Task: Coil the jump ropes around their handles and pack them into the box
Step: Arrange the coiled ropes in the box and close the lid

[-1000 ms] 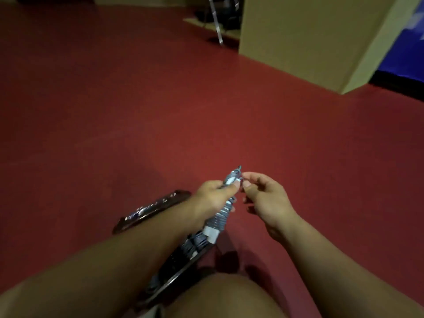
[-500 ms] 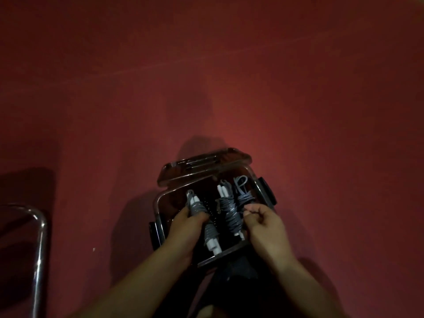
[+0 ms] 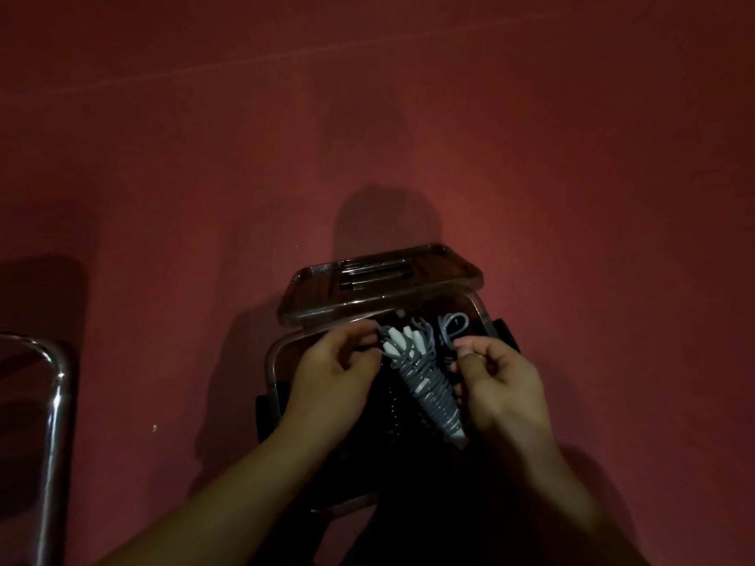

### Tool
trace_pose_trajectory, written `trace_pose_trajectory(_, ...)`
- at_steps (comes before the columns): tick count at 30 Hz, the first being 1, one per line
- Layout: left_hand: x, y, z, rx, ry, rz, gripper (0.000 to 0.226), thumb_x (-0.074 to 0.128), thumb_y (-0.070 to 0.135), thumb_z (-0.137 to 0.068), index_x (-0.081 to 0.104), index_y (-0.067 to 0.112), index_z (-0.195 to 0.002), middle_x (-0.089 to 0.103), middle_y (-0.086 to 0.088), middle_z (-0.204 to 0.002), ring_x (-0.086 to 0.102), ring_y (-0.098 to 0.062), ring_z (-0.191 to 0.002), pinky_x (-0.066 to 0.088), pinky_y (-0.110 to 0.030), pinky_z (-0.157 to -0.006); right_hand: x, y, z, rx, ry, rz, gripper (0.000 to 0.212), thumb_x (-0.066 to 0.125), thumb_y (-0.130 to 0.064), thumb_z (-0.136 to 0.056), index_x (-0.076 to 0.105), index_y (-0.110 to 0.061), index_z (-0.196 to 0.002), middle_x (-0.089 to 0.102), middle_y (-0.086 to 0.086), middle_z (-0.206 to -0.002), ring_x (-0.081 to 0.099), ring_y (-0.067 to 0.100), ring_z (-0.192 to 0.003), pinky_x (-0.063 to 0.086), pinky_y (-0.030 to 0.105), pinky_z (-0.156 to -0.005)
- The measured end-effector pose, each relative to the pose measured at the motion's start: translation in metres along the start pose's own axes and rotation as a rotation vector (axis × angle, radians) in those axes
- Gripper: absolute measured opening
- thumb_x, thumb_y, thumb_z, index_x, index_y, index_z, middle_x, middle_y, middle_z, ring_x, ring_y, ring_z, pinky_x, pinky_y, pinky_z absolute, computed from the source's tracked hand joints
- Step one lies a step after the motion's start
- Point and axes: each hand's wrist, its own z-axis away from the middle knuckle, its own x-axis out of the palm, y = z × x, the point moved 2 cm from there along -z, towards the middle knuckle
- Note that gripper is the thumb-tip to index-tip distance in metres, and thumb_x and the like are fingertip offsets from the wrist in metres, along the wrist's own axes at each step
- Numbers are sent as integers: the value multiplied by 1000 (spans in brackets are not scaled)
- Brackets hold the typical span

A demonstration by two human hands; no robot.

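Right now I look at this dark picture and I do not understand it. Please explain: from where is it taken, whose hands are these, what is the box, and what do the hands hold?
No machine here: a person wears a camera on the head, looking down at their own two bare hands. There is only this one view.

On the red floor sits a clear plastic box with its hinged clear lid standing open. Inside lie grey jump ropes coiled round white handles.

The left hand has curled fingers at the top end of a bundle, and seems to pinch the rope there. The right hand is beside the bundles with fingers curled; whether it grips a rope is too dark to tell.

At the left edge is a shiny metal tube frame.
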Motion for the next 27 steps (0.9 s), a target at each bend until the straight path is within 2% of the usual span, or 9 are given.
trace_pose_trajectory(2, -12, 5, -12, 137, 97, -165, 25, 68, 16, -87, 67, 35, -104, 69, 13, -99, 65, -3, -81, 52, -25, -79, 3, -2, -3, -17, -9, 0, 15, 57, -17, -96, 70, -24, -92, 68, -5, -71, 56, 7, -56, 49, 27, -57)
trace_pose_trajectory(5, -30, 15, -25, 335, 94, -630, 41, 68, 43, -83, 61, 31, -122, 59, 16, -111, 51, -8, -95, 44, -25, -86, 8, -22, -16, -115, -5, 67, 12, 61, -17, -94, 70, -24, -98, 68, -11, -75, 60, 3, -65, 48, 22, -64)
trace_pose_trajectory(9, -55, 26, -53, 268, 223, -855, 70, 51, 70, -78, 56, 24, -130, 56, -2, -124, 47, -25, -115, 38, -35, -97, 4, -65, -42, -400, 155, 671, 29, 64, -32, -89, 63, -26, -117, 56, 2, -116, 49, 24, -109, 39, 33, -91)
trace_pose_trajectory(12, -60, 33, -80, -100, 170, -696, 70, 64, 61, -81, 49, 20, -135, 54, -7, -132, 49, -29, -123, 40, -36, -103, 7, -74, -68, -115, 84, 806, 58, 59, -55, -86, 49, -24, -134, 44, 10, -137, 40, 34, -125, 37, 45, -102)
trace_pose_trajectory(14, -55, 34, -86, -349, 129, -320, 47, 74, 45, -82, 57, 15, -113, 62, -1, -103, 62, -21, -93, 50, -30, -85, 14, -70, -79, 46, 4, 707, 65, 59, -62, -82, 52, -18, -131, 54, 12, -130, 51, 35, -119, 43, 44, -101)
trace_pose_trajectory(16, -49, 30, -91, -443, 102, -192, 34, 79, 36, -79, 51, 17, -83, 57, 3, -78, 58, -13, -65, 48, -25, -65, 22, -66, -82, 124, -35, 539, 61, 66, -58, -78, 61, -13, -118, 67, 11, -110, 65, 32, -100, 52, 42, -91)
trace_pose_trajectory(21, -49, 19, -92, -393, 158, -263, 34, 83, 40, -73, 59, 17, -81, 65, 0, -80, 60, -13, -66, 47, -24, -64, 19, -60, -85, 109, -59, 283, 36, 77, -41, -76, 67, -15, -99, 72, 4, -85, 71, 24, -73, 59, 36, -72)
trace_pose_trajectory(24, -55, 13, -82, -184, 244, -347, 65, 88, 45, -62, 59, 15, -112, 67, 4, -105, 64, -14, -89, 48, -23, -75, 7, -57, -78, 35, -152, 186, 28, 79, -24, -78, 68, -23, -104, 75, -2, -90, 73, 19, -80, 59, 37, -81)
trace_pose_trajectory(27, -61, 5, -52, -38, 312, -244, 70, 91, 39, -55, 49, 25, -109, 64, 12, -102, 65, -11, -93, 53, -28, -80, -9, -57, -63, 1, -260, 212, 38, 82, -12, -74, 65, -30, -102, 75, -7, -96, 72, 16, -88, 56, 39, -88)
